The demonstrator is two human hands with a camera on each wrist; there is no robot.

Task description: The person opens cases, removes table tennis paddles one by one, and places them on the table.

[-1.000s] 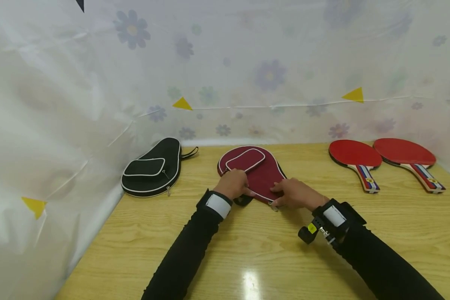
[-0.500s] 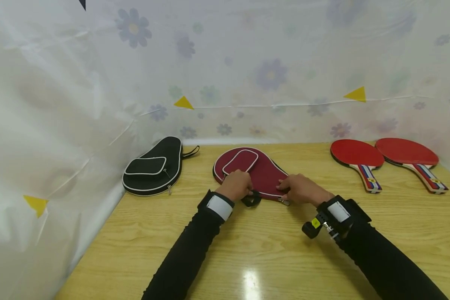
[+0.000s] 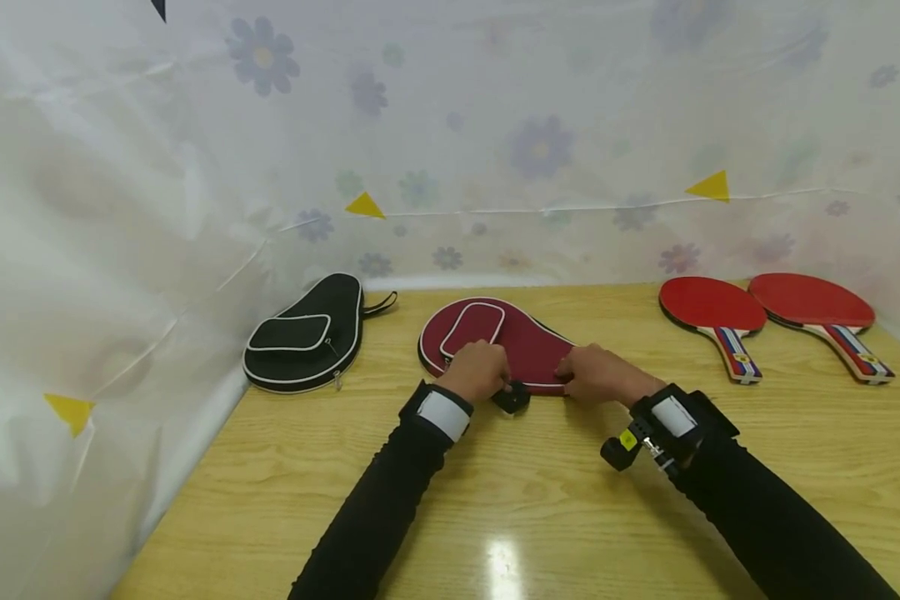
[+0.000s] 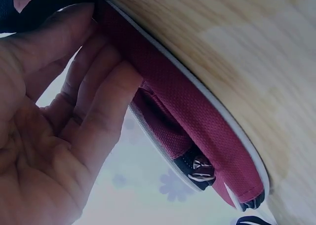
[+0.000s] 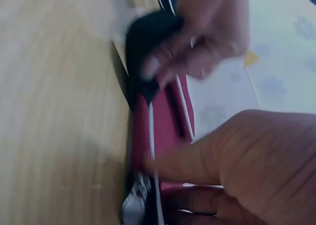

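A maroon table tennis bat case (image 3: 536,346) with white piping lies on the table, its narrow end to the right. My left hand (image 3: 475,371) is at its near edge, pinching the black strap loop (image 5: 148,42) between thumb and fingers; the left wrist view shows fingertips against the maroon side (image 4: 192,104). My right hand (image 3: 603,375) grips the narrow end, thumb on the piped edge and fingers on the upper face. Just by that thumb hangs a metal zip pull (image 5: 133,205), hidden in the head view. The case's pocket (image 3: 474,329) faces up.
A black bat case (image 3: 307,333) with white piping lies at the left. Two red table tennis bats (image 3: 712,304) lie side by side at the back right, handles toward me. Flowered white sheeting (image 3: 450,150) closes off the back and left of the wooden table (image 3: 555,517).
The maroon case has turned so its narrow end swings from lower right to right, and its round end has shifted left. Both hands have moved slightly right, and the right hand now covers the zip pull.
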